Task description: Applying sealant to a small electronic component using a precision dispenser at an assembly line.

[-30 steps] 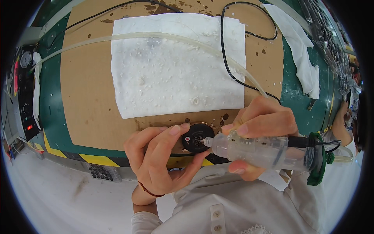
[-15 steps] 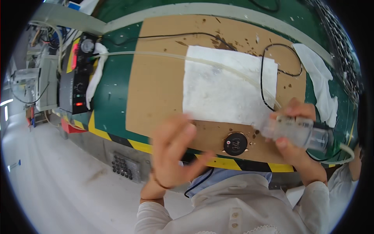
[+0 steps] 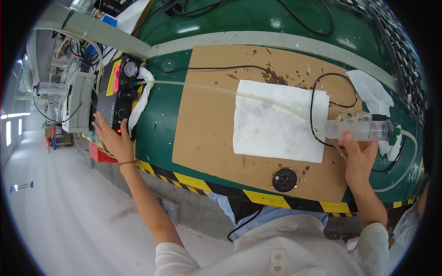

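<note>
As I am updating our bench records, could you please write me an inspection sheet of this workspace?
Surface: brown cardboard on a green table, with dark stains and specks.
Things at hand: black disc on the cardboard near its front edge; clear syringe; black box with a dial and a lit red light.
Clutter: flat white cloth on the cardboard; crumpled white cloth at right.
Hands: right hand grips the syringe; left hand is open at the box, contact unclear.
Cables: black cable looped at right; pale hose runs from the box across the white cloth.
Surroundings: yellow-black edge tape; pale floor at left.
</note>
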`<state>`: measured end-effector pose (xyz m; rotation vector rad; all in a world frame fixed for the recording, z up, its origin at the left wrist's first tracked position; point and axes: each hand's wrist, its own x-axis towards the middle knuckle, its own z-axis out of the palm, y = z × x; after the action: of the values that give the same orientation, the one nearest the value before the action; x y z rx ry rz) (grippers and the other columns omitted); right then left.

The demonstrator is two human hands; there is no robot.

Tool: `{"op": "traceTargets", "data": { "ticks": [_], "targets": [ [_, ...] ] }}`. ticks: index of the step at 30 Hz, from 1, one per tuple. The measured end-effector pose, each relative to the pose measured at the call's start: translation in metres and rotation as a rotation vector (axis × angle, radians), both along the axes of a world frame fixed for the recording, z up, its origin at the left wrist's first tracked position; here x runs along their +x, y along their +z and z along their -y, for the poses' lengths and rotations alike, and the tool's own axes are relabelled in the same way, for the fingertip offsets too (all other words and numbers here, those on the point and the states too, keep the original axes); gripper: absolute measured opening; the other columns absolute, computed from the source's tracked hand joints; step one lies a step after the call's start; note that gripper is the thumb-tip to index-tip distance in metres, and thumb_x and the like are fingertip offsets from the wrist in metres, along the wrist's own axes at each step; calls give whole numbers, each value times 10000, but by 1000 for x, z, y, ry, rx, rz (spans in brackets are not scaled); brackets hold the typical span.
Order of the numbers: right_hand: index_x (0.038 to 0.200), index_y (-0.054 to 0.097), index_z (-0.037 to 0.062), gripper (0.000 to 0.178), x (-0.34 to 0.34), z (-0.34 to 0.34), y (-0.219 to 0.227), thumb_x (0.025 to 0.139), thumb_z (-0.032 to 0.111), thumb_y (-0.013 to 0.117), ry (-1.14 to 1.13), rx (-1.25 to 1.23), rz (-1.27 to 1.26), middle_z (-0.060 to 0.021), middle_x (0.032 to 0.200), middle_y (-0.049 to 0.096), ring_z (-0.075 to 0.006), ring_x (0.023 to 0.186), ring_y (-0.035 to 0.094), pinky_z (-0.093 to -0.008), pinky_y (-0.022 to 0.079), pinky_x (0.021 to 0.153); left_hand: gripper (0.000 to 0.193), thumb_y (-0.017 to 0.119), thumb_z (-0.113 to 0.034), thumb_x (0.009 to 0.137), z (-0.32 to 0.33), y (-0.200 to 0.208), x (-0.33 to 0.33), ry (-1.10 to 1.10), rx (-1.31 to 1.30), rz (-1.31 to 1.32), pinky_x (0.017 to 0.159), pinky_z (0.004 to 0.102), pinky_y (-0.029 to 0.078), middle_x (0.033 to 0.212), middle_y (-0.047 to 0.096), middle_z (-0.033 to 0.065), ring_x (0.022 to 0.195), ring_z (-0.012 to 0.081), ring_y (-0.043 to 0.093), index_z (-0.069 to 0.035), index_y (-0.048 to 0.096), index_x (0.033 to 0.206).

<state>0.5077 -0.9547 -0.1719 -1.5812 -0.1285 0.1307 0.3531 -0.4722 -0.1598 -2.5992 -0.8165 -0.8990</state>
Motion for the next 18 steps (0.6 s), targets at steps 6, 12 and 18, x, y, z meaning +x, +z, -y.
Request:
{"op": "traceTargets", "data": {
  "ticks": [6, 12, 18],
  "targets": [
    [1155, 506, 3, 421, 15, 7, 8, 855, 255, 661, -32, -62, -15, -83, 971, 617, -115, 748, 546, -232, 427, 598, 725, 673, -148, 789, -6, 6, -7, -191, -104, -49, 1113, 439, 216, 1434, 382, 152, 1349, 347, 305, -61, 326, 1419],
    [981, 568, -24, 470, 33, 8, 25, 924, 440, 523, 276, -71, -380, -73, 615, 575, -83, 438, 472, -198, 298, 349, 746, 676, -111, 756, -15, -2, -10, -150, -15, -75, 1096, 431, 254, 1410, 415, 151, 1314, 339, 363, -73, 337, 1420],
    [928, 600, -20, 441, 37, 11, 32, 904, 418, 553, 189, -94, -286, -62, 676, 609, -57, 432, 449, -193, 293, 360, 690, 678, -199, 799, -9, -2, -6, -165, -14, -32, 1095, 431, 262, 1387, 454, 129, 1297, 320, 396, -75, 371, 1404]
  ]
}}
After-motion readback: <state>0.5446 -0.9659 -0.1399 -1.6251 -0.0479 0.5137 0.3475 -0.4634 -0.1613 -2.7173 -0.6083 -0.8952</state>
